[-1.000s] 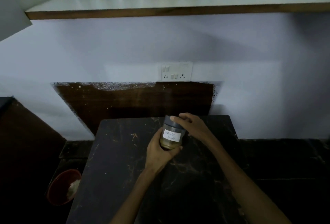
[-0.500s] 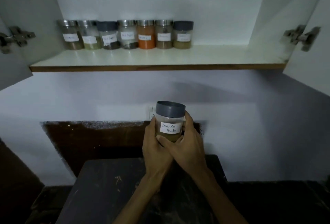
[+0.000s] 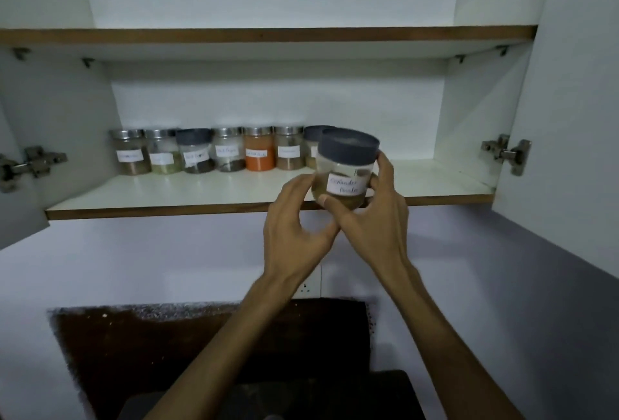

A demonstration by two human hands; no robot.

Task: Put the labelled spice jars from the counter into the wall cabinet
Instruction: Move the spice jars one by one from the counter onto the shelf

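Note:
A clear spice jar (image 3: pixel 345 171) with a grey lid and a white label reading "Coriander Powder" is held up at the front edge of the cabinet's lower shelf (image 3: pixel 167 210). My right hand (image 3: pixel 375 222) grips it from the right and below. My left hand (image 3: pixel 294 228) cups its left side with the fingertips against the glass. At the back of the shelf stands a row of several labelled jars (image 3: pixel 197 153), among them one with orange powder (image 3: pixel 259 153). The rightmost jar of the row is partly hidden behind the held jar.
Both cabinet doors stand open, with metal hinges at the left (image 3: pixel 33 163) and right (image 3: pixel 505 153). An upper shelf (image 3: pixel 268 34) spans the cabinet above. Bare white shelf lies right of the row. Below are a wall socket (image 3: pixel 308 287) and the dark counter (image 3: pixel 385 393).
Both hands lifted the jar from the counter up to shelf height. My view tilted up, so the whole open cabinet shows and the counter has dropped to the bottom edge.

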